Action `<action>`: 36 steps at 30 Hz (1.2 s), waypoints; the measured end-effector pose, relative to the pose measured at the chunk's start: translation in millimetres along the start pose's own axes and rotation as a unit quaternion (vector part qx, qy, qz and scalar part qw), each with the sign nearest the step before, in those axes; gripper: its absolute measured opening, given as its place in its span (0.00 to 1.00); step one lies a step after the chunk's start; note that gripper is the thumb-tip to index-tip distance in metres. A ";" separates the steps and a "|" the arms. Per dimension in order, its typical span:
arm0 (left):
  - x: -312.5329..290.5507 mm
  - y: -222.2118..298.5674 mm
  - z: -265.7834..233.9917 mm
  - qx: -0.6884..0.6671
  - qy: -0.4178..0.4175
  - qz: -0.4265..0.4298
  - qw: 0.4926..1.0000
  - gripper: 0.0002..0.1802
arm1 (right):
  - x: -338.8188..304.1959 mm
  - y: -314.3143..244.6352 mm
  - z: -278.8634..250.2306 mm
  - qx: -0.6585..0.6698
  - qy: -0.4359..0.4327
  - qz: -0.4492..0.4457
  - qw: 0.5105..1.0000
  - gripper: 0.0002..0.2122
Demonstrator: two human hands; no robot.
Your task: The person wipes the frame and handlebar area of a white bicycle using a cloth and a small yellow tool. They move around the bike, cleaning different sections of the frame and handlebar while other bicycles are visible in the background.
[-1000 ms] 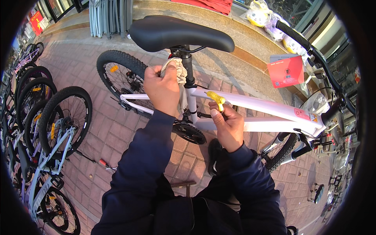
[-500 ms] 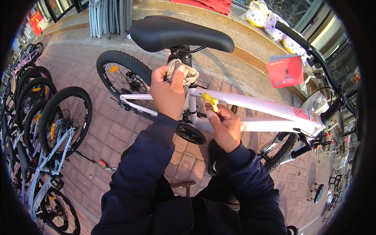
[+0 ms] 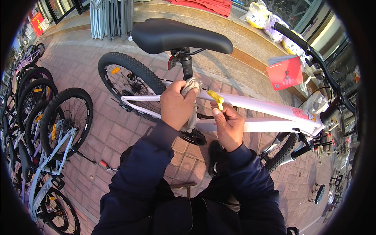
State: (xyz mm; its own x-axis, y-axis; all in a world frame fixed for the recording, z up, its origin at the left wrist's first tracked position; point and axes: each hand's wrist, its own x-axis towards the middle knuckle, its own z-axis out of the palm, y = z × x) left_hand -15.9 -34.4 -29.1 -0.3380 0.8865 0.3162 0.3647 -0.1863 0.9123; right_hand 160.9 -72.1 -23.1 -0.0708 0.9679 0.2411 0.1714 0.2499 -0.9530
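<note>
Head view; landmark, black seat post [image 3: 187, 67]. Far left of the post: parked bicycles [image 3: 44, 119], in a row. Nearer left: rear wheel [image 3: 133, 83], knobbly black tyre. Just below the post, to its left: left hand [image 3: 176, 105], thumb and fingers pinching a pale cloth [image 3: 191, 87]; the cloth lies at the post's foot, its far side hidden. Above the post: black saddle [image 3: 182, 37]. Right of its foot: yellow-handled tool [image 3: 214, 96], thin tip toward the post; right hand [image 3: 230, 127] pinching the tool's lower end. Running rightward from the post: pale pink frame [image 3: 254, 102], long axis sloping slightly down, beyond the hands; left hand nearer the post. Far right: red card [image 3: 285, 73], black handlebar [image 3: 319, 56].
</note>
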 end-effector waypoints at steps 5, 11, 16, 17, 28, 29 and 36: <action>12.0 -9.8 -5.0 0.111 0.097 0.140 0.979 0.14 | -0.2 4.0 -1.9 -0.018 -0.005 -0.006 1.000 0.11; -21.4 -8.3 8.3 0.138 -0.261 0.064 0.953 0.12 | 2.3 5.1 2.1 -0.008 0.002 -0.018 1.000 0.11; -15.8 -5.8 8.6 0.054 -0.054 0.094 0.993 0.14 | 1.5 3.3 -0.4 -0.009 0.020 -0.025 0.999 0.10; -10.2 -8.0 3.0 0.062 0.002 0.104 0.993 0.14 | 0.7 3.2 -1.8 -0.027 0.024 -0.020 0.999 0.10; 22.7 -48.2 -19.6 -0.036 -0.022 -0.102 0.994 0.14 | 1.6 4.3 -1.0 -0.008 0.005 -0.010 1.000 0.11; 17.4 -48.4 -13.3 -0.019 -0.066 -0.115 0.991 0.14 | 1.7 4.4 -0.4 -0.015 0.005 -0.011 1.000 0.11; -3.7 -36.5 -1.4 -0.113 -0.119 -0.125 0.978 0.14 | 1.8 6.6 3.4 -0.002 0.007 -0.003 1.000 0.10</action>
State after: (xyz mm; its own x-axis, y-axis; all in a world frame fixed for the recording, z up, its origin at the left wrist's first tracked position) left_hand -29.2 -31.5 -63.2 -0.1709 0.9848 0.0304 0.0864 -0.0158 0.9961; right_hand 158.5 -68.8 -29.6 -0.0581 0.9665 0.2500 0.1745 0.2564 -0.9507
